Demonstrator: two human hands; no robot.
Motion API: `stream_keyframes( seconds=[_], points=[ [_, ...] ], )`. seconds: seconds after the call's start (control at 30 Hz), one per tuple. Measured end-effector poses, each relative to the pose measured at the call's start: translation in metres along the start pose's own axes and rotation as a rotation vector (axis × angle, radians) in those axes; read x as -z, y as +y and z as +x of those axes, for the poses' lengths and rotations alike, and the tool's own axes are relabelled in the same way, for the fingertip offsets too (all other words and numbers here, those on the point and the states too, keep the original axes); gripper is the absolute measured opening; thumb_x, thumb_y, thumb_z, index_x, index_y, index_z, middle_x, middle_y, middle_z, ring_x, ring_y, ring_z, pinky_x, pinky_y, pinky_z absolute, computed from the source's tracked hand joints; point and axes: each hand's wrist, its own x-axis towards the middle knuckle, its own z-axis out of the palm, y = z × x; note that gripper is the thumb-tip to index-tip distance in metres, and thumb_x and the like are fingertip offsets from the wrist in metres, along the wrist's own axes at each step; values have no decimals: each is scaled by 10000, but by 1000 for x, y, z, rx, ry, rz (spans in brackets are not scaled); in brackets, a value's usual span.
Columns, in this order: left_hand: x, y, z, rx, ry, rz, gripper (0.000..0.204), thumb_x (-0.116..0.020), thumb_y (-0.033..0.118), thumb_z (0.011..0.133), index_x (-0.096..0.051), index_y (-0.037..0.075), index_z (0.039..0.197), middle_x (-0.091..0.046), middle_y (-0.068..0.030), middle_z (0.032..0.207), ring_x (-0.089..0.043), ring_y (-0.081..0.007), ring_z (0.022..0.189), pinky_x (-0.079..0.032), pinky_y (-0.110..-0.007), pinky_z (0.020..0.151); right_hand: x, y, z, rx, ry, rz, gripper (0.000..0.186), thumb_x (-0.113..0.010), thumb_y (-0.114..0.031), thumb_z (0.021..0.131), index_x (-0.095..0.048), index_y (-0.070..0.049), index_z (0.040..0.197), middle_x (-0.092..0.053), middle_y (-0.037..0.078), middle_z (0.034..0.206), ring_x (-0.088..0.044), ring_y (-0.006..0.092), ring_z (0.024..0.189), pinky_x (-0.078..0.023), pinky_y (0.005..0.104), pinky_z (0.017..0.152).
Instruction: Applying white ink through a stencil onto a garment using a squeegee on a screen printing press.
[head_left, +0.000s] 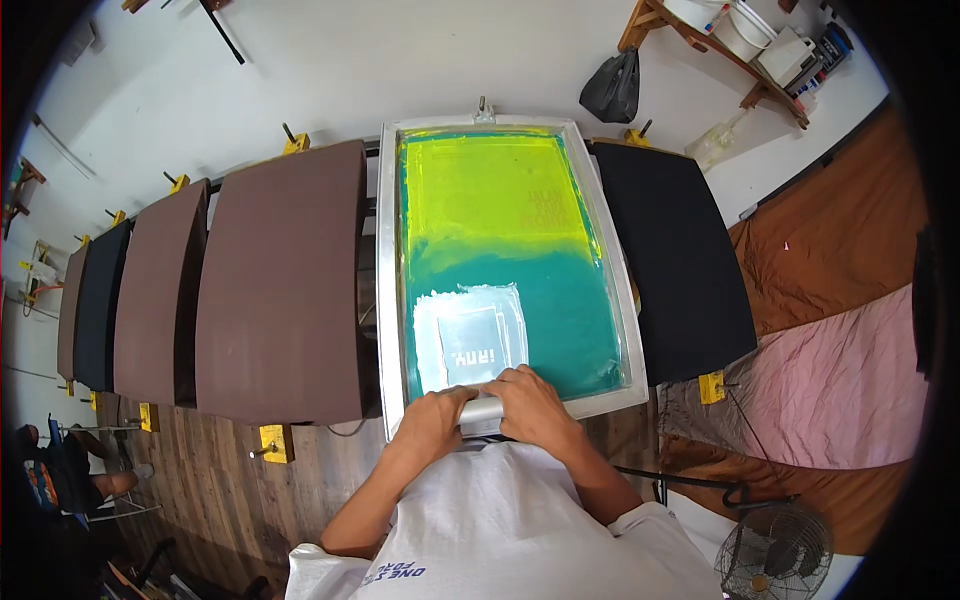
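An aluminium-framed printing screen lies in front of me, with teal mesh, bright yellow-green ink over its far half and a pale white patch with lettering near its close end. My left hand and my right hand are curled over a silver bar, apparently a squeegee, at the screen's near edge.
Brown padded boards line the left; a black board is right. A shelf, black bag, draped cloths and wire fan surround the station. A person's leg shows at lower left.
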Motion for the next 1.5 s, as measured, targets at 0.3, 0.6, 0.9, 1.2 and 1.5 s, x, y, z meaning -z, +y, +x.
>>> stream_keyframes(
  seconds=[0.3, 0.6, 0.9, 1.2, 1.5],
  points=[
    [11, -17, 52, -35, 249, -16, 446, -581, -116, 688, -665, 5, 1110, -683, -205, 1049, -655, -389, 952, -534, -455, 838, 14, 21, 54, 103, 121, -123, 337, -606, 65, 699, -664, -45, 1012, -641, 181, 952, -601, 391, 934, -511, 463, 806],
    [-20, 5, -19, -12, 121, 69, 560, -646, -62, 656, -641, 40, 1207, -652, -148, 1229, -588, -283, 1203, -381, -491, 1084, -6, -5, -18, 69, 22, -98, 433, -610, 72, 659, -619, -36, 1078, -571, 131, 1123, -536, 342, 1068, -478, 437, 897],
    [10, -19, 54, 15, 305, 74, 435, -599, -91, 709, -681, 45, 1114, -704, -124, 1089, -651, -278, 1069, -306, -540, 1134, 13, 15, 62, 79, 93, -138, 431, -635, 75, 678, -620, -55, 1089, -602, 141, 1063, -560, 367, 1030, -504, 454, 858],
    [-30, 0, -11, -67, 229, 100, 537, -677, -47, 660, -663, 37, 1190, -648, -153, 1217, -606, -285, 1173, -288, -531, 1151, -1, 0, -14, 77, -13, -146, 528, -688, 44, 625, -618, -35, 1142, -583, 152, 1148, -541, 352, 1079, -497, 420, 902],
    [22, -29, 77, -40, 251, 170, 349, -667, -9, 667, -710, 90, 1000, -718, -145, 899, -694, -309, 896, -400, -521, 1058, 38, 15, 84, 35, -17, -184, 390, -627, 40, 673, -672, -82, 1041, -645, 157, 1027, -596, 382, 1001, -507, 470, 851]
  ],
)
